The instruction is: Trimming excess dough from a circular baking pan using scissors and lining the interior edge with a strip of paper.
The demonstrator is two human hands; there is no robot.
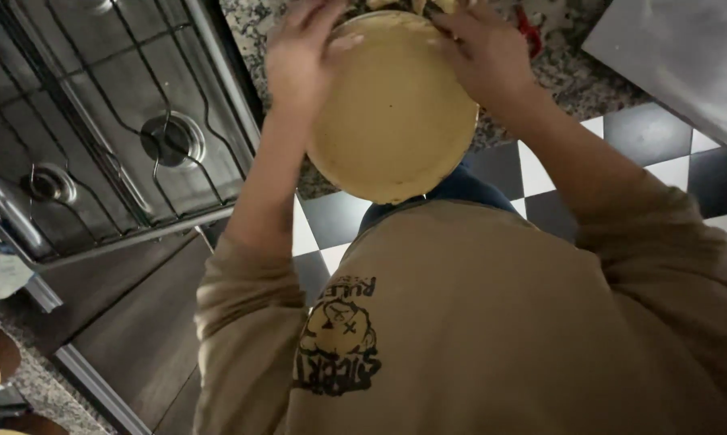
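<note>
A round pale-yellow bowl (392,113) is held tilted over the edge of a speckled granite counter (565,68), its underside facing me. My left hand (299,52) grips its left rim with the thumb over the edge. My right hand (484,48) holds the right rim near the top. What the bowl holds is hidden. My tan sweatshirt with a dark print (339,338) fills the lower part of the view.
A gas stove with black grates and burners (170,138) stands to the left, its oven door (138,338) below. The floor is black-and-white checkered tile (677,161). A grey surface (685,56) is at upper right. A red object (529,28) lies on the counter behind my right hand.
</note>
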